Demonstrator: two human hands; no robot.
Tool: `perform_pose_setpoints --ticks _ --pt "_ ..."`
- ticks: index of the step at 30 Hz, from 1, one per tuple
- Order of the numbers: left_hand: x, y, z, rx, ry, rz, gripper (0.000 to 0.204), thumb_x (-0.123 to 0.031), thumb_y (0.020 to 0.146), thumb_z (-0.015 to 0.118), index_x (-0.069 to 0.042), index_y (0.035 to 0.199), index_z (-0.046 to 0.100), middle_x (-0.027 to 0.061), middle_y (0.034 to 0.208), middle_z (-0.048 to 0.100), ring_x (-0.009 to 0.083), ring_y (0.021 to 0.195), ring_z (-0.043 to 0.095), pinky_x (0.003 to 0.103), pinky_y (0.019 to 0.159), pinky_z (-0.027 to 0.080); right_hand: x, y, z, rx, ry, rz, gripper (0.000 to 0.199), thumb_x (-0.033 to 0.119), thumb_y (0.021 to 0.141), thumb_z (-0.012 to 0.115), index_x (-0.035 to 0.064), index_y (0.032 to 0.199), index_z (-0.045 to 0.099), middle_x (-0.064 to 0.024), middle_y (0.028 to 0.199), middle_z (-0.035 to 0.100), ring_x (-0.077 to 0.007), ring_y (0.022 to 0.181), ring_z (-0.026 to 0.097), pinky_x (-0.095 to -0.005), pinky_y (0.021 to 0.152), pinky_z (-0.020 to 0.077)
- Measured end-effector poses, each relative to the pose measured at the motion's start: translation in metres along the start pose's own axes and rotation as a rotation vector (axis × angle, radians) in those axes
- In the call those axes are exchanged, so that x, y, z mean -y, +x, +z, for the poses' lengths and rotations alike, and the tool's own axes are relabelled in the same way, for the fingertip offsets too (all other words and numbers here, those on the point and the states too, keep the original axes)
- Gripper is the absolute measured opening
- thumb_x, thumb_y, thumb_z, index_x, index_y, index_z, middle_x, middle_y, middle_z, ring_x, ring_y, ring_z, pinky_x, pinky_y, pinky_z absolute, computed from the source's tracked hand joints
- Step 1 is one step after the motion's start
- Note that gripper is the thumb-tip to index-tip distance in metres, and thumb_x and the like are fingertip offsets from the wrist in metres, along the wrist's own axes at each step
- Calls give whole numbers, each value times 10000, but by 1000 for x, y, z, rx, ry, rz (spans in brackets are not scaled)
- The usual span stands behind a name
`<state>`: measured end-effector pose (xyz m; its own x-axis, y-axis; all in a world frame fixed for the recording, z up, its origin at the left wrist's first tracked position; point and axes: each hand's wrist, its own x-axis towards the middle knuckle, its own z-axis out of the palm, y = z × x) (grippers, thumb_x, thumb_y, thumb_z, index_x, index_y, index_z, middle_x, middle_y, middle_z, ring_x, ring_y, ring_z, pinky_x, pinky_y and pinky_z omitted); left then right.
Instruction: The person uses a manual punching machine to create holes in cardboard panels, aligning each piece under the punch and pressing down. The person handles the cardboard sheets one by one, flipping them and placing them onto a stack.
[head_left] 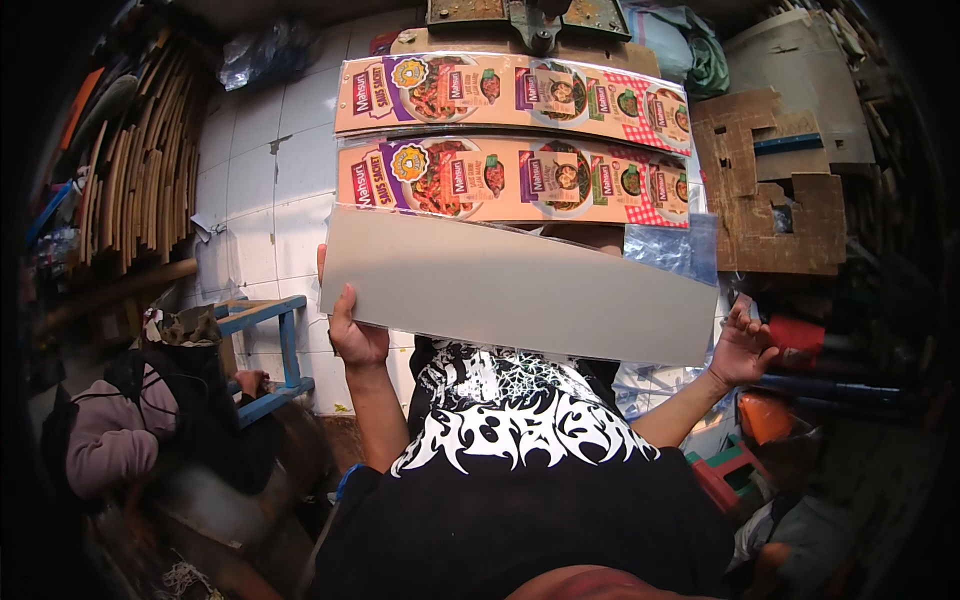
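Grey, plain-backed cardboard sheet (520,290), long and rectangular, is held up between both hands, which are well apart at its two ends. On the left, the left hand (355,335) clamps its lower corner; on the right, the right hand (742,345) seems to prop the other corner with fingers spread. Above the sheet lie two printed orange cardboard sheets (515,135) on a white tiled surface (255,180).
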<state>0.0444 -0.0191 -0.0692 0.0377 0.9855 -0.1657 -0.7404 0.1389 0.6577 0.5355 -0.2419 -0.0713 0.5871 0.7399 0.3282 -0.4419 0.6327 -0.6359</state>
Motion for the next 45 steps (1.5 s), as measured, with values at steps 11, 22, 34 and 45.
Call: perform_pose_setpoints --ticks 11,22,34,45 --pt "32 87 84 310 141 -119 674 -48 884 482 -110 1498 212 131 1462 361 243 1312 416 380 1092 358 -69 86 94 312 -1170 446 390 182 962 530 -8 1301 501 -153 1263 567 -230 1208 518 -344 1067 339" --pt "74 131 118 482 73 -395 701 -92 891 592 -125 1495 237 99 1438 379 209 1289 425 362 1034 429 -149 122 135 398 -916 692 478 5 892 610 20 1347 464 -112 1078 655 -104 883 602 -244 795 478" --pt "83 181 129 518 438 -590 510 -248 901 644 -29 1307 427 107 1052 630 143 822 672 286 651 598 -171 130 156 258 -1135 564 504 1 898 605 -2 1380 459 -110 1209 616 -117 1018 590 -229 883 461" --pt "101 251 148 519 481 -557 410 -258 941 574 -24 1251 443 96 988 654 164 810 677 288 680 575 -215 183 145 202 -1182 525 446 33 917 584 -28 1348 482 -160 1301 571 -157 1124 565 -274 964 440"
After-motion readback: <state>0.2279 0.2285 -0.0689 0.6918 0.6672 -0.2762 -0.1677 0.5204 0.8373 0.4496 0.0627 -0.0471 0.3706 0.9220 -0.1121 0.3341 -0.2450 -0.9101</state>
